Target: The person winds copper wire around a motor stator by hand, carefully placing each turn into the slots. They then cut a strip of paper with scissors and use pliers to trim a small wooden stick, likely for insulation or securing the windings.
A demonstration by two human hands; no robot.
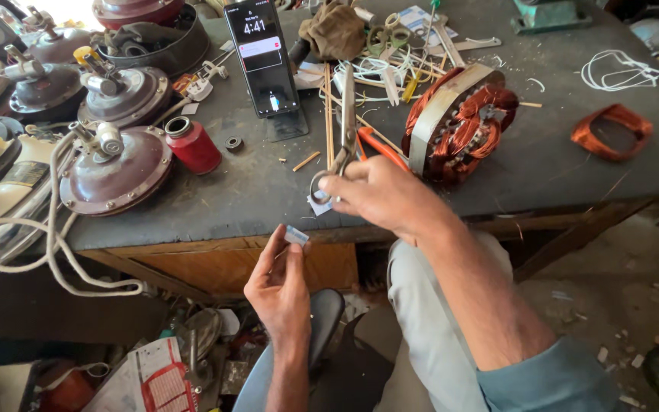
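Gripping scissors [345, 126] by the handles, the right hand [379, 194] has its fingers closed through the loops, blades pointing away over the dark tabletop [268, 191]. The left hand [280, 286] pinches a small pale strip [296, 235] between thumb and fingertips, just below the tabletop's edge, near a copper-wound stator [455, 122].

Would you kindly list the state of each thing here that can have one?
scissors: held in right hand, blades nearly closed
small paper strip: pinched in left hand fingers
phone: propped upright, screen lit
stator: lying on bench, copper windings exposed
red spool: on its side
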